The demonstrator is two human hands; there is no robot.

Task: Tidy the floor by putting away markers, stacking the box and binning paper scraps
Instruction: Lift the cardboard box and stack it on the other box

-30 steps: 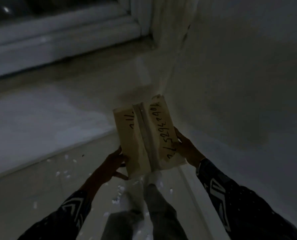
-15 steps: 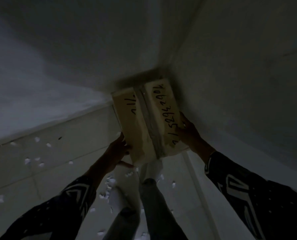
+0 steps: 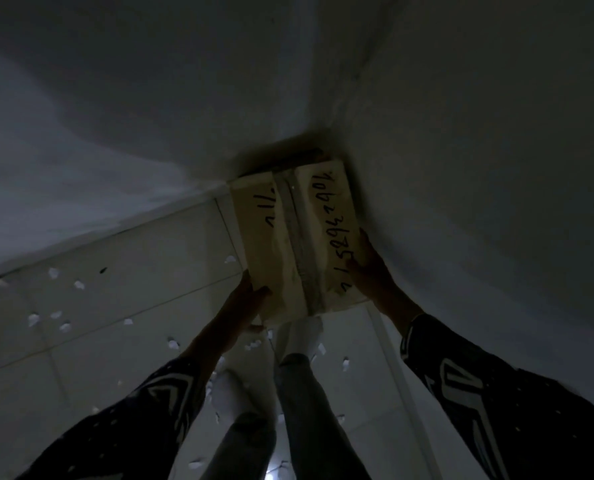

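A taped cardboard box (image 3: 290, 237) with black handwriting on its top is held low in the corner where two white walls meet. My left hand (image 3: 242, 310) grips its near left corner, thumb on the top face. My right hand (image 3: 371, 271) holds its right side, fingers over the written flap. Something dark and brown (image 3: 302, 157) shows just beyond the box's far edge, too dim to identify. White paper scraps (image 3: 55, 317) lie scattered over the pale tiled floor (image 3: 115, 341). No markers are visible.
White walls (image 3: 462, 168) close in on the left, far side and right. My legs and white-socked feet (image 3: 302, 336) stand just below the box, with more paper scraps (image 3: 344, 363) around them. The room is dim.
The view has tipped down from the window ledge to the floor. The box has gone down and further into the corner, both hands staying on it.
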